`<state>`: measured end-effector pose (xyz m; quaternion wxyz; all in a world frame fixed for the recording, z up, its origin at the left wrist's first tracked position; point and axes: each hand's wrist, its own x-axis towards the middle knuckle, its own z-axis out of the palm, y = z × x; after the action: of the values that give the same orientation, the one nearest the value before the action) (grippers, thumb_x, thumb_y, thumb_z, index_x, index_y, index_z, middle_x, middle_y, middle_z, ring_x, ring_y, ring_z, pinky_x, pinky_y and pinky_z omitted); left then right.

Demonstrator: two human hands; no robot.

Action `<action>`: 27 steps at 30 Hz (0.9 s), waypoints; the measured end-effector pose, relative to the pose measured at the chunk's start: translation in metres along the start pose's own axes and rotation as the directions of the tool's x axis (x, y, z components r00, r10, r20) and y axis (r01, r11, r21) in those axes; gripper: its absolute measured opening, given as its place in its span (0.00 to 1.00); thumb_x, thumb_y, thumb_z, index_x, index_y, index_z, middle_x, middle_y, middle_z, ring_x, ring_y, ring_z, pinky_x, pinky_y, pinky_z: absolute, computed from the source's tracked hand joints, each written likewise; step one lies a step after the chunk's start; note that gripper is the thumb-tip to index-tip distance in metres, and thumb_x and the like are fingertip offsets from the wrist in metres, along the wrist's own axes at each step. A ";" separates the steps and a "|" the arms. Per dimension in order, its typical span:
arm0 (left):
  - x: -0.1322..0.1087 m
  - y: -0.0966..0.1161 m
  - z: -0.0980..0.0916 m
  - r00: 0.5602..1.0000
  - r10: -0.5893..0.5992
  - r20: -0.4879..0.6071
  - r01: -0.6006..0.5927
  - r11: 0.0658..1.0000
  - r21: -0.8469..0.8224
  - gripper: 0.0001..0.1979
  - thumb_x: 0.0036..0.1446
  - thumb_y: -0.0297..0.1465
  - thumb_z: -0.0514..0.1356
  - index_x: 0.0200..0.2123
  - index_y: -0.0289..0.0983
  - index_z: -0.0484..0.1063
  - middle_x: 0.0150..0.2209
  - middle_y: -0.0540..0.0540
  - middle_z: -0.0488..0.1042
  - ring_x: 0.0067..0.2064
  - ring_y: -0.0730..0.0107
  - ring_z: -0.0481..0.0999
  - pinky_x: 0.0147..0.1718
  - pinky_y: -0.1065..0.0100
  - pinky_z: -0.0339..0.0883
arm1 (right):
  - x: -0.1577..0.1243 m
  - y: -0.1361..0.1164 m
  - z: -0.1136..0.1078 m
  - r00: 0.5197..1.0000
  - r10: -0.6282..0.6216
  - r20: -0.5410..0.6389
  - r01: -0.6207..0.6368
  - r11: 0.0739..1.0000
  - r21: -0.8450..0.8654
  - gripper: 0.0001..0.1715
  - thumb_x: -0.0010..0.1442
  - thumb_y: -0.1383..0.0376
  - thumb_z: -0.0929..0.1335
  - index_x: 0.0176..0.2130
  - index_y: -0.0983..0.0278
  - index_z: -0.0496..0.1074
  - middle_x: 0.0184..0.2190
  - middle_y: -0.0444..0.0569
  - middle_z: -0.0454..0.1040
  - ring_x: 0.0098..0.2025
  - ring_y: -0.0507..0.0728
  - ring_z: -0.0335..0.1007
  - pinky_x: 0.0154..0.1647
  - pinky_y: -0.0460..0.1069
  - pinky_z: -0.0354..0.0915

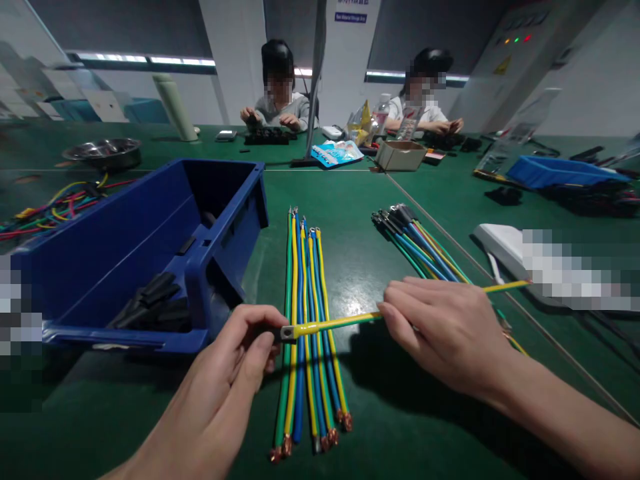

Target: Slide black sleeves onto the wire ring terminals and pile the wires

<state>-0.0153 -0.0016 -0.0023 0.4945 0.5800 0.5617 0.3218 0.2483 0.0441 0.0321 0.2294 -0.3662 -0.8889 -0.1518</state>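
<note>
My left hand (235,360) pinches a small black sleeve at the metal terminal end of a yellow wire (340,323). My right hand (440,327) grips the same yellow wire further along, holding it level above the green table (360,200); its far end sticks out to the right. Under the held wire lies a row of several green, yellow and blue wires (307,320) with bare copper ends toward me. A second bundle of wires with black sleeves (415,243) lies beyond my right hand.
A blue plastic bin (125,253) with black sleeves inside stands at the left. Loose coloured wires (55,207) and a metal bowl (105,152) lie further left. Two people sit across the table. A cardboard box (400,155) and a blue tray (555,171) stand farther back.
</note>
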 end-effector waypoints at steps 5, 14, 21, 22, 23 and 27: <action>0.005 0.002 0.001 0.990 -0.113 0.086 0.112 0.994 0.020 0.15 0.66 0.49 0.49 0.47 0.48 0.63 0.32 0.54 0.67 0.32 0.73 0.68 0.30 0.76 0.63 | -0.003 -0.004 0.006 0.997 0.052 -0.058 -0.051 0.999 0.006 0.27 0.67 0.55 0.61 0.19 0.62 0.58 0.16 0.41 0.59 0.21 0.51 0.52 0.23 0.49 0.45; -0.003 0.012 0.005 0.997 -0.041 0.072 0.041 0.999 0.001 0.12 0.68 0.45 0.45 0.47 0.47 0.58 0.38 0.52 0.69 0.41 0.70 0.72 0.40 0.71 0.66 | -0.001 -0.013 -0.004 0.984 0.092 -0.153 -0.065 0.983 0.171 0.26 0.61 0.61 0.69 0.19 0.63 0.55 0.15 0.39 0.55 0.20 0.48 0.48 0.21 0.46 0.44; -0.005 0.009 0.006 0.999 -0.037 0.013 0.038 0.995 -0.088 0.13 0.68 0.44 0.45 0.47 0.44 0.60 0.29 0.53 0.63 0.30 0.71 0.66 0.30 0.71 0.61 | -0.004 -0.005 -0.007 0.989 0.078 -0.126 -0.057 0.984 0.168 0.23 0.59 0.63 0.70 0.19 0.63 0.56 0.15 0.40 0.56 0.21 0.48 0.47 0.22 0.47 0.45; -0.005 0.007 0.005 0.999 -0.043 0.021 0.045 0.995 -0.090 0.13 0.68 0.44 0.45 0.47 0.45 0.60 0.30 0.53 0.63 0.31 0.71 0.65 0.30 0.71 0.61 | -0.005 -0.004 -0.007 0.990 0.060 -0.128 -0.040 0.988 0.150 0.23 0.58 0.62 0.70 0.20 0.63 0.57 0.16 0.41 0.57 0.21 0.49 0.47 0.23 0.48 0.45; -0.005 0.006 0.005 0.999 -0.048 0.026 0.050 0.994 -0.096 0.13 0.68 0.45 0.45 0.47 0.45 0.60 0.30 0.53 0.62 0.31 0.72 0.65 0.30 0.72 0.61 | -0.006 -0.004 -0.007 0.990 0.046 -0.132 -0.027 0.989 0.144 0.22 0.57 0.62 0.71 0.20 0.63 0.58 0.16 0.41 0.58 0.21 0.50 0.48 0.23 0.48 0.45; -0.005 0.006 0.006 0.996 -0.084 -0.014 0.081 0.984 -0.159 0.14 0.67 0.46 0.47 0.45 0.44 0.61 0.25 0.56 0.58 0.28 0.75 0.61 0.28 0.76 0.59 | -0.007 -0.002 -0.007 0.991 0.038 -0.128 -0.020 0.990 0.143 0.14 0.57 0.62 0.71 0.25 0.64 0.66 0.19 0.44 0.66 0.24 0.52 0.56 0.25 0.49 0.49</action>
<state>-0.0087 -0.0072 0.0030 0.5461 0.5117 0.5631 0.3506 0.2527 0.0357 0.0342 0.3146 -0.3513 -0.8751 -0.1087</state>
